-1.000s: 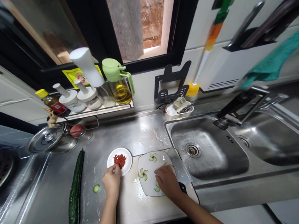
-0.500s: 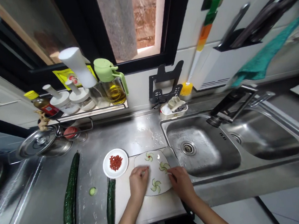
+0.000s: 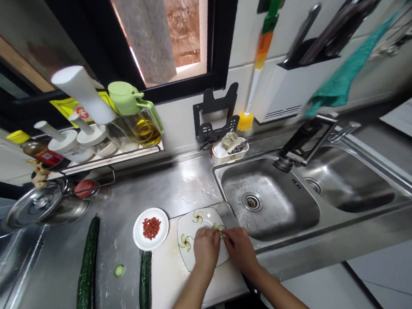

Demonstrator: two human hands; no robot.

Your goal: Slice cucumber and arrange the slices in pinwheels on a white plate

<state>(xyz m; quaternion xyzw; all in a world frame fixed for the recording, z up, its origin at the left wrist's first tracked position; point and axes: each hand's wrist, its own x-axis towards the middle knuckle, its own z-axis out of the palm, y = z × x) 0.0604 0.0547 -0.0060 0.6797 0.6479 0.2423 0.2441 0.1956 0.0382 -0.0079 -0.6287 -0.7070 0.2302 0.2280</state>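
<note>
Both hands meet over a white plate lying on a pale cutting board. Cucumber slices form pinwheels on it; the upper pinwheel and the left pinwheel have red centres. My left hand is closed in a pinch at the right pinwheel, on a goji berry that its fingertips now hide. My right hand is closed too, fingertips at that pinwheel's edge; what they hold cannot be made out. A small white dish of red goji berries stands to the upper left.
A whole cucumber, a cut cucumber and a cucumber end lie at left. The double sink borders the board's right side. A knife handle shows beneath my right arm. A condiment rack stands behind.
My left hand has moved right across the plate to the right pinwheel, carrying a small red berry. My right hand stays beside that pinwheel. The view has shifted slightly.
</note>
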